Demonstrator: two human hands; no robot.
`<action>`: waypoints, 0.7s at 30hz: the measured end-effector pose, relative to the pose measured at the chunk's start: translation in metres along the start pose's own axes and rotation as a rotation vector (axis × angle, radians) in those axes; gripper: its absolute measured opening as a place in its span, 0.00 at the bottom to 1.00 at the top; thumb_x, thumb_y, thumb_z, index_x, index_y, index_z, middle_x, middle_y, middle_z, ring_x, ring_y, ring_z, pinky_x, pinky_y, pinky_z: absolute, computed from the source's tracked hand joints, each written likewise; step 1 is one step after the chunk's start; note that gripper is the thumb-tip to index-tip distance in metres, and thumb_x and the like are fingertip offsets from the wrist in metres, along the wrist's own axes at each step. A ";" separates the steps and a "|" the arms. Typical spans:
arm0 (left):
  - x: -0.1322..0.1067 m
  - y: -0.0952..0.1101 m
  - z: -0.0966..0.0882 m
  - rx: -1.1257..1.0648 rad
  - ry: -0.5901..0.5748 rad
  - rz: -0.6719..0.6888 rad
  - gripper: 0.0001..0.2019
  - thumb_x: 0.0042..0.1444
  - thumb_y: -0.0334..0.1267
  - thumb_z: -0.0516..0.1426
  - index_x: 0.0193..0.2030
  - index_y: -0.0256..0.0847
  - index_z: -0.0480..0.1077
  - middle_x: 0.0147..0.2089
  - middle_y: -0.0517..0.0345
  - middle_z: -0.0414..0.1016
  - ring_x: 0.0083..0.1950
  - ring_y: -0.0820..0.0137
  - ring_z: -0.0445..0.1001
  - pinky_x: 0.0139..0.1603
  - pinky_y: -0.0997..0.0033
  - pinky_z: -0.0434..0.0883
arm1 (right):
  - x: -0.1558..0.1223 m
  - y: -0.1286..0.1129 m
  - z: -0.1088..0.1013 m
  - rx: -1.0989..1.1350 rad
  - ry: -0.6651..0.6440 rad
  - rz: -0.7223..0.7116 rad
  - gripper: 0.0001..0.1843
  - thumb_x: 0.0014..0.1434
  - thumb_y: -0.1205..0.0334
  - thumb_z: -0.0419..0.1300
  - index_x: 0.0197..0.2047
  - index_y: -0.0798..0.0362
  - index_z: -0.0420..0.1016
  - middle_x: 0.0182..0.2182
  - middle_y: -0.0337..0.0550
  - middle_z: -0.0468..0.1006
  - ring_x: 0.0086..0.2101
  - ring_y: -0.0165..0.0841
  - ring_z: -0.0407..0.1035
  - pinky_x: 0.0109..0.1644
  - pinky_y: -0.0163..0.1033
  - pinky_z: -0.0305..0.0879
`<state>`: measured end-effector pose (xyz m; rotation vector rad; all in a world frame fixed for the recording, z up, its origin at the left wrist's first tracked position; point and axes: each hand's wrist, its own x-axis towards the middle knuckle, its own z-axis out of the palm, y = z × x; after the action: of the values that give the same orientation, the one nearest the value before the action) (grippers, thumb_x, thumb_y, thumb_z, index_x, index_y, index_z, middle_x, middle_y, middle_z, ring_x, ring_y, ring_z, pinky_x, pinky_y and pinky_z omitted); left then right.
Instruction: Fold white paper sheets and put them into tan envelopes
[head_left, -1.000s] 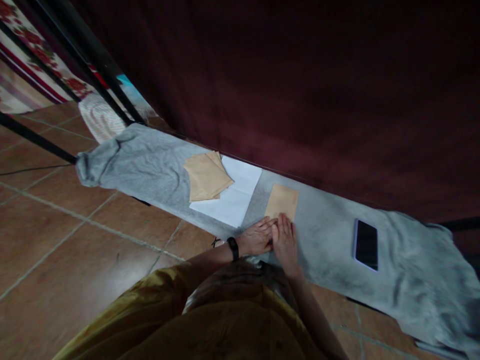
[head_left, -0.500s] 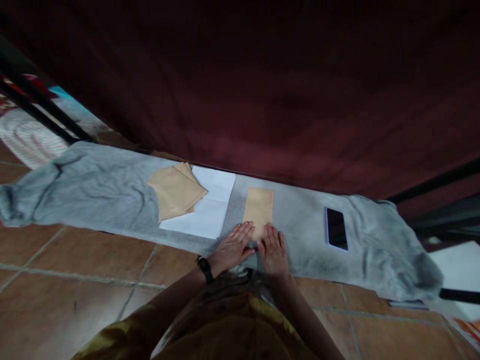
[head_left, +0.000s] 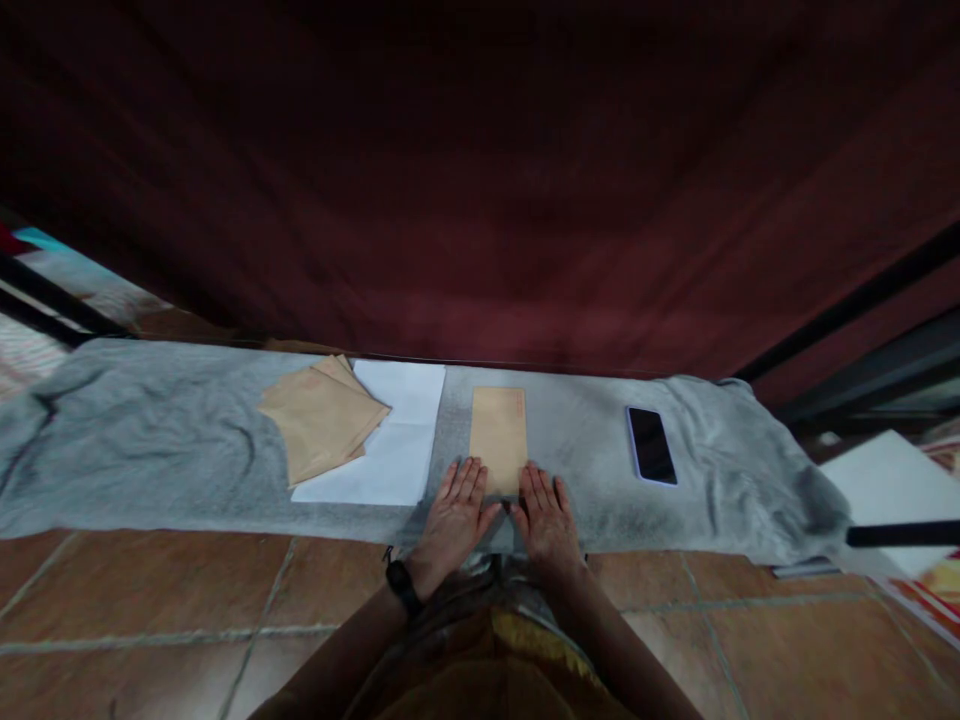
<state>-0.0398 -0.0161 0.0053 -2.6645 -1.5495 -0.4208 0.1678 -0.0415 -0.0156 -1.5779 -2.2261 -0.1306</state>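
Note:
A brown paper envelope (head_left: 498,432) lies flat on the grey cloth, long side pointing away from me, with small reddish print near its far right corner. My left hand (head_left: 459,505) rests flat with fingers stretched, the fingertips at the envelope's near left edge. On the other side, my right hand (head_left: 546,510) lies flat too, fingers spread, touching the near right edge. Neither hand grips anything. To the left, several brown envelopes (head_left: 322,420) are fanned out, partly covering white paper sheets (head_left: 401,430).
A phone with a purple edge (head_left: 651,446) lies on the grey cloth (head_left: 585,440) to the right. Behind the cloth hangs a dark red curtain (head_left: 480,250). Black bars (head_left: 847,315) stand at both sides. Tiled floor (head_left: 337,590) shows in front.
The camera view has turned and shifted. Both hands stay flat by the envelope, the left now more at its left edge, with more of the envelope showing between them.

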 end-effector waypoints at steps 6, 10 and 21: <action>0.052 0.014 0.015 -0.102 -0.045 0.037 0.29 0.73 0.49 0.43 0.74 0.33 0.55 0.76 0.42 0.58 0.77 0.59 0.54 0.76 0.49 0.54 | 0.002 -0.003 0.000 0.030 -0.016 0.023 0.29 0.73 0.58 0.48 0.74 0.56 0.57 0.69 0.57 0.64 0.68 0.47 0.59 0.71 0.60 0.53; 0.084 0.013 0.035 -0.117 -0.044 -0.005 0.31 0.72 0.50 0.44 0.74 0.32 0.54 0.76 0.40 0.56 0.78 0.58 0.52 0.76 0.46 0.52 | 0.004 -0.006 -0.004 0.042 -0.029 0.042 0.29 0.71 0.61 0.52 0.73 0.55 0.58 0.68 0.58 0.67 0.67 0.47 0.61 0.71 0.60 0.54; 0.117 0.001 0.052 -0.083 -0.005 -0.099 0.33 0.70 0.45 0.46 0.76 0.31 0.48 0.76 0.37 0.56 0.78 0.54 0.51 0.76 0.42 0.51 | 0.005 -0.010 -0.007 0.070 -0.019 0.061 0.32 0.70 0.64 0.52 0.75 0.54 0.52 0.69 0.55 0.66 0.68 0.45 0.59 0.71 0.60 0.55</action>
<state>0.0270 0.0910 -0.0162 -2.6587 -1.7074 -0.4935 0.1592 -0.0423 -0.0054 -1.6141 -2.1691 -0.0203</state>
